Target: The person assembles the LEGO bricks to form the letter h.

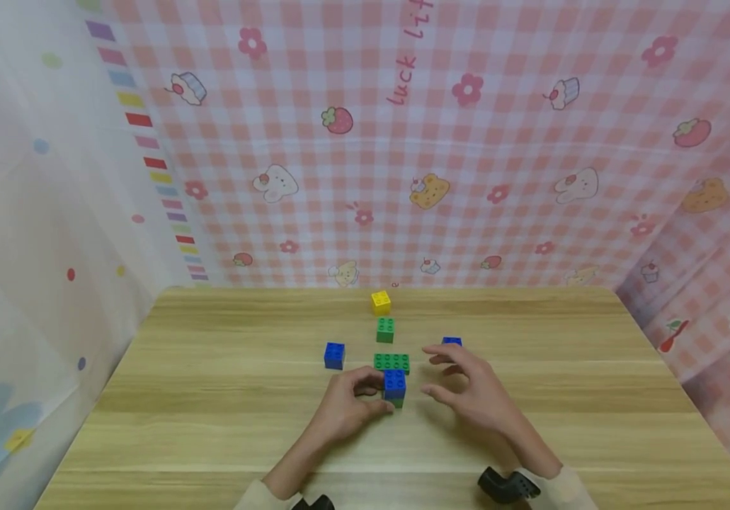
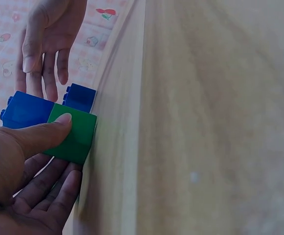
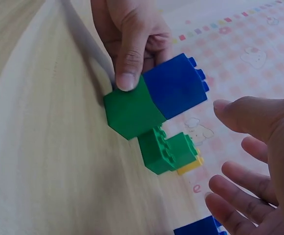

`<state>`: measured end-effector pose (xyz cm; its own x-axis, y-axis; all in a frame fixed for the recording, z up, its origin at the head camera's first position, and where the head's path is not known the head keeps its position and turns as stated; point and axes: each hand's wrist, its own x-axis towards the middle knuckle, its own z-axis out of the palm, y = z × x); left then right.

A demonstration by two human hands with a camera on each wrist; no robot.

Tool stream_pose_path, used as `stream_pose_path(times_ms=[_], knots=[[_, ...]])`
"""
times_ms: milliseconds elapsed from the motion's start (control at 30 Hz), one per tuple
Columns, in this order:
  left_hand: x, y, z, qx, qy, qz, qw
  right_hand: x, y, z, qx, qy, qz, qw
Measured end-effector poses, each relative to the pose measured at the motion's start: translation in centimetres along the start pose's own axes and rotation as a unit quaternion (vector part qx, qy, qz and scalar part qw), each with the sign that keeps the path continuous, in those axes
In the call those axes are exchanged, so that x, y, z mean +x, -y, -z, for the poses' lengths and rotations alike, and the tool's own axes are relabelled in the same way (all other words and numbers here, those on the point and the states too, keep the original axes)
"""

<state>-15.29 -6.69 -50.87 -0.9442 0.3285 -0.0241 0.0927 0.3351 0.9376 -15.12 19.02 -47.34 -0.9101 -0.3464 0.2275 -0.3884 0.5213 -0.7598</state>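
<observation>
Near the front of the table my left hand pinches a green brick between its thumb and fingers. A blue brick sits stacked on that green brick, studs up. My right hand hovers just right of the stack, its fingers spread and relaxed, holding nothing. In the right wrist view its thumb is apart from the blue brick's studded end. Right behind the stack lies a longer green brick. Another blue brick lies beyond my right fingers, which partly hide it.
A blue brick stands left of the long green one. Farther back are a small green brick and a yellow brick. The wooden table ends at a pink checked cloth behind.
</observation>
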Motion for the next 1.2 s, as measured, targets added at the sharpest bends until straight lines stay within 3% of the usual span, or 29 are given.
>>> stream_pose_path(times_ms=[233,400,667,833,1200], knots=[[0.4,0.1,0.1,0.009,-0.009,-0.011,0.9999,0.5,-0.6,1.4,-0.003,-0.044,0.032,0.999],[0.7,0.0,0.1,0.007,-0.011,-0.009,0.9999,0.7,-0.9,2.5,-0.006,-0.065,0.028,0.997],[1.2,0.0,0.2,0.021,-0.011,0.005,0.9997,0.9,-1.8,3.8,-0.011,-0.077,-0.001,0.997],[1.8,0.0,0.0,0.020,-0.014,-0.002,0.9997,1.0,-2.5,4.2,-0.003,-0.076,-0.028,0.997],[1.9,-0.3,0.1,0.012,-0.023,-0.013,0.9996,1.0,-4.6,3.4,0.034,-0.043,-0.086,0.995]])
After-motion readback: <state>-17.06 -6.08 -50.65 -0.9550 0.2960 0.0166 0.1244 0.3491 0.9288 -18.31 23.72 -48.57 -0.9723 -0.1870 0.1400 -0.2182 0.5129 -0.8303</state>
